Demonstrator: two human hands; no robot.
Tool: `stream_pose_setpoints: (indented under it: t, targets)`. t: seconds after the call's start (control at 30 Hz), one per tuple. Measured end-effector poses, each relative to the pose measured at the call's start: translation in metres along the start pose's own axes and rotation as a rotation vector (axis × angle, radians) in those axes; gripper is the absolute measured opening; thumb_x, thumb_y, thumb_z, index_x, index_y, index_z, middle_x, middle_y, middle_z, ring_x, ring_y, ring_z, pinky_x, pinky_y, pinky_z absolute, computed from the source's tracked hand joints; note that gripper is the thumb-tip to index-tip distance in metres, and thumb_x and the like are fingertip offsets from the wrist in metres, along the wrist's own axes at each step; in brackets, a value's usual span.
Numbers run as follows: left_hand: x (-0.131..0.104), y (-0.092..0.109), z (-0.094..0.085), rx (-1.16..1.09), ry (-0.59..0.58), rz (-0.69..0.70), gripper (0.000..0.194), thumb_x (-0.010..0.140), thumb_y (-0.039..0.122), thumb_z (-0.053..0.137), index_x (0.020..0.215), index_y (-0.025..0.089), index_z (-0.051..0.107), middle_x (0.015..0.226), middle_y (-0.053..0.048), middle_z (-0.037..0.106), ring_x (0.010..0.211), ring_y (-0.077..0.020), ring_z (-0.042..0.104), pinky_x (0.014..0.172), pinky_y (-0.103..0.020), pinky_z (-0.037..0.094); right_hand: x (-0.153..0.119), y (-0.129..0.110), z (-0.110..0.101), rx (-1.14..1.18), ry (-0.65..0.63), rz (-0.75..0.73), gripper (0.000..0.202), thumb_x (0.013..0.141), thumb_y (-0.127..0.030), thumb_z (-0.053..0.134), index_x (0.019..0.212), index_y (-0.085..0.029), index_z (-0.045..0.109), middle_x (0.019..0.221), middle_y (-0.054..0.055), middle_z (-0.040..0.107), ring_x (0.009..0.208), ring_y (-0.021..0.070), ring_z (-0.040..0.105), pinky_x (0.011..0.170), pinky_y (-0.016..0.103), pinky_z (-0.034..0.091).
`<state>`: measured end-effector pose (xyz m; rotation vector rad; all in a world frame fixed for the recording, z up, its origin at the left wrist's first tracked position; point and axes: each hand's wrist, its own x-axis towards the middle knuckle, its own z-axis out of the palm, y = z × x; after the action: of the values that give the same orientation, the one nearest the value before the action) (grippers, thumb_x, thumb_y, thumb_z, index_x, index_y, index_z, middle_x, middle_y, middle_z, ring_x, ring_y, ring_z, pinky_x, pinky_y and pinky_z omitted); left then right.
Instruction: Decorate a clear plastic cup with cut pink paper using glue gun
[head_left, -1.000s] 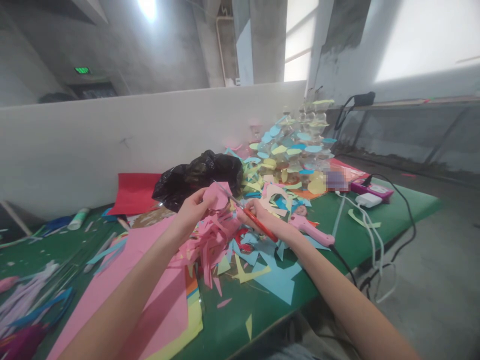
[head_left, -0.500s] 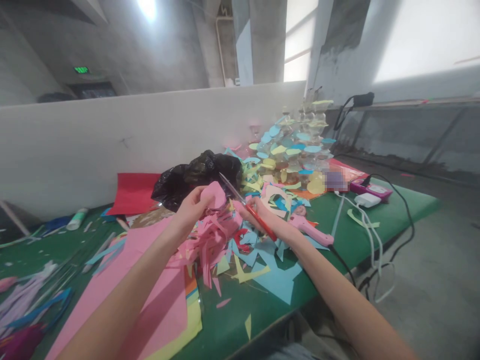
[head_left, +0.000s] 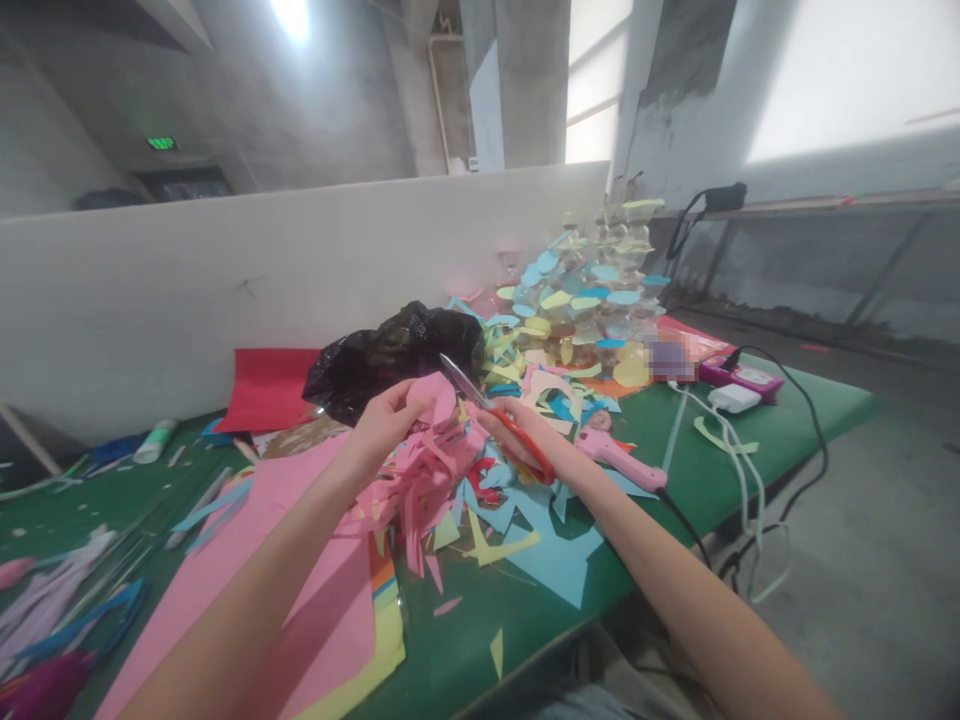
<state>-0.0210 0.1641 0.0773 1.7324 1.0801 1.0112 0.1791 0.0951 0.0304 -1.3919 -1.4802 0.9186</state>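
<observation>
My left hand (head_left: 391, 415) pinches a small rounded piece of pink paper (head_left: 433, 398) over a heap of pink paper scraps (head_left: 420, 480). Red-handled scissors (head_left: 536, 455) are in my right hand (head_left: 510, 425), their blades pointing up and left beside the pink piece's right edge. Fingers of my right hand are partly hidden behind the scissor handles. Under my left forearm lie large pink paper sheets (head_left: 315, 620), with yellow and orange sheets beneath. Blue paper offcuts (head_left: 555, 560) are spread below my right hand.
Behind my hands is a black plastic bag (head_left: 397, 350), beside red paper (head_left: 266, 385). Clear cups with coloured paper discs (head_left: 592, 295) are stacked at the back right. A pink glue gun (head_left: 622, 460), a purple power strip (head_left: 742, 380) and cables lie right, on the green table (head_left: 817, 400).
The scissor handles have spread apart and the blades have shifted slightly. The pink piece has turned a little and sits slightly lower and to the right in my left hand.
</observation>
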Motion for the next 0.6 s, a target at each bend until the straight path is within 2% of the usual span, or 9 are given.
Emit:
stream_pose_setpoints:
  t: [0.13,0.33,0.6]
  targets:
    - [0.002,-0.004,-0.001,-0.016,0.006,-0.022,0.041,0.072,0.047,0.072,0.101,0.019,0.070,0.072,0.003,0.060,0.052,-0.0088,0.047,0.051,-0.021,0.036,0.000,0.003,-0.001,0.039,-0.030,-0.050,0.048,0.082,-0.067,0.058,0.095,-0.026,0.036,0.056,-0.011,0.043,0.046,0.0102,0.038,0.045,0.022,0.030]
    - [0.002,-0.004,0.000,-0.023,0.013,-0.010,0.040,0.070,0.047,0.073,0.098,0.019,0.071,0.067,0.004,0.059,0.055,-0.0098,0.049,0.055,-0.022,0.040,0.009,0.021,0.006,0.033,-0.055,-0.095,0.052,0.080,-0.061,0.065,0.098,-0.026,0.031,0.065,-0.011,0.046,0.050,0.0102,0.042,0.050,0.023,0.035]
    - [-0.001,0.002,-0.003,0.103,0.030,0.007,0.040,0.072,0.044,0.069,0.102,0.019,0.073,0.063,0.002,0.059,0.051,-0.0102,0.042,0.046,-0.021,0.030,0.006,0.018,0.002,-0.011,-0.072,-0.090,0.051,0.079,-0.058,0.066,0.097,-0.027,0.030,0.065,-0.012,0.046,0.052,0.0115,0.046,0.053,0.024,0.037]
